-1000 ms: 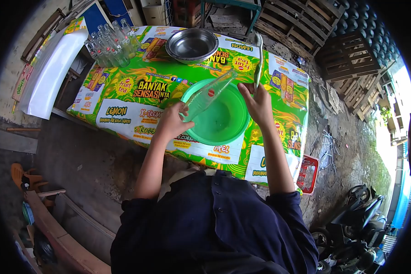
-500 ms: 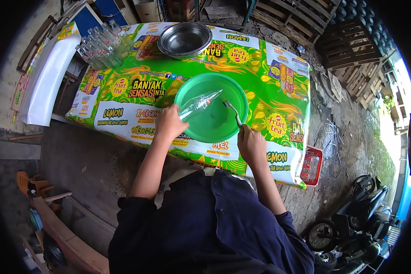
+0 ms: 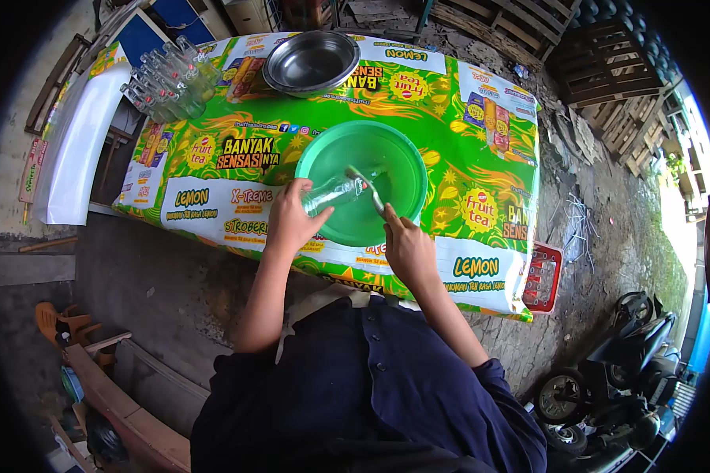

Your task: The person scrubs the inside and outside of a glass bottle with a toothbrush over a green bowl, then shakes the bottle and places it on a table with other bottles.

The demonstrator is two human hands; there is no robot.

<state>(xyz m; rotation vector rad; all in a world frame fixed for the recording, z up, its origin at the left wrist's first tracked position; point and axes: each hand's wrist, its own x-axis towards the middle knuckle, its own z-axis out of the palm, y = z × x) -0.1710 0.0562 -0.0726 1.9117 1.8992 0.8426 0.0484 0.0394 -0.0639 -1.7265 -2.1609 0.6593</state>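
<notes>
A clear glass bottle (image 3: 333, 193) with a small red-and-white label lies tilted over the green plastic basin (image 3: 412, 150). My left hand (image 3: 294, 218) is wrapped round its base end at the basin's left rim. My right hand (image 3: 409, 246), at the basin's front right, grips the pale handle of a slim small brush (image 3: 375, 195). The brush's head reaches the bottle and seems to touch its side near the label; its bristles are too small to make out. Shallow water appears to lie in the basin.
The table (image 3: 418, 114) has a bright green printed cover. A steel bowl (image 3: 312, 63) stands at its back, and several glass bottles (image 3: 170, 83) are grouped at the back left. A red crate (image 3: 543, 277) sits on the floor to the right, with motorcycles (image 3: 607, 386) farther off.
My right hand has moved left and brought the brush from the basin's right side onto the bottle. The bottle's neck has turned away from the basin's upper right.
</notes>
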